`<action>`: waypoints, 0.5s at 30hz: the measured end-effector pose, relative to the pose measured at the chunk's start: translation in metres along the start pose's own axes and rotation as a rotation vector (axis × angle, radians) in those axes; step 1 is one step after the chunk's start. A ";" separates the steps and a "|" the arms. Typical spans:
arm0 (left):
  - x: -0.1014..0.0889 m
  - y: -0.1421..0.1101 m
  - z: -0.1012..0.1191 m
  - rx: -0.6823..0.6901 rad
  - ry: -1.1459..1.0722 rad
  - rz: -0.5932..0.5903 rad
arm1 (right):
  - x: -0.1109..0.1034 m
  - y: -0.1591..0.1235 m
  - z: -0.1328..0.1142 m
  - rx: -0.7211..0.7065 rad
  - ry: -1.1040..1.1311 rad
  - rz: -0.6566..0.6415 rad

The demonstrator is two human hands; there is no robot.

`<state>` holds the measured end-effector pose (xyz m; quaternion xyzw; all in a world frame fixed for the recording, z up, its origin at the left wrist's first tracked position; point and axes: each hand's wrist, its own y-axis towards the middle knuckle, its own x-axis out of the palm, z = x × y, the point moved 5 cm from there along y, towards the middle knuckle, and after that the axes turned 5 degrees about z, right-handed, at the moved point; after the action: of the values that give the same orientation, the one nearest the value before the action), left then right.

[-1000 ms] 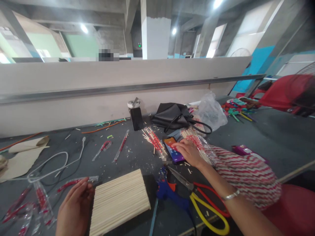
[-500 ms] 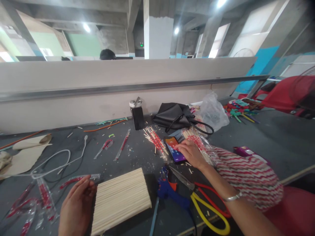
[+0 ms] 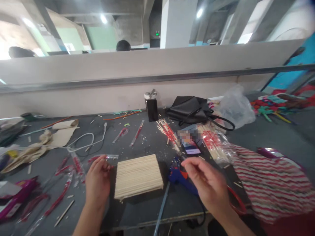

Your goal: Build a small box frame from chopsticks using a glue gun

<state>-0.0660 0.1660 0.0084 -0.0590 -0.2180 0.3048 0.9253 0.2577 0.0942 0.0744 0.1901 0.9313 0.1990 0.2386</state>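
The block of sticks (image 3: pixel 138 177) on the worktop (image 3: pixel 137 211) should be handled lightly to stay square, with the left hand (image 3: pixel 98 180) half-open just beside it and the right hand (image 3: pixel 211 183) near the glue gun (image 3: pixel 177 175), its grip hard to tell.

A pale partition (image 3: pixel 118 65) spans the frame above the dark grey tabletop (image 3: pixel 133 209), with a grey metal rail (image 3: pixel 137 78) running along it. Behind, a white pillar (image 3: pixel 176 26) rises at upper centre, between two glowing ceiling lights (image 3: pixel 103 19). Concrete beams (image 3: pixel 95 8) cross the top. A light green wall (image 3: pixel 102 38) shows at upper left, a small lit green sign (image 3: pixel 157 33) near upper centre, and blue paint (image 3: pixel 299 67) at the right.
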 end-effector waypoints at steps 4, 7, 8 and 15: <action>-0.003 -0.006 -0.003 -0.056 -0.024 -0.007 | 0.035 -0.029 0.010 0.116 0.163 -0.085; -0.004 -0.016 -0.008 -0.106 0.016 -0.018 | 0.050 -0.038 0.021 0.138 0.211 -0.105; -0.004 -0.020 -0.009 -0.121 0.018 -0.025 | 0.054 -0.041 0.024 0.135 0.205 -0.123; 0.002 -0.053 -0.019 -0.282 0.089 -0.102 | 0.079 -0.053 0.027 0.153 0.214 -0.273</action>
<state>-0.0280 0.1245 0.0050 -0.1907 -0.2202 0.2207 0.9308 0.1934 0.0919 -0.0008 0.0573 0.9809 0.1125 0.1478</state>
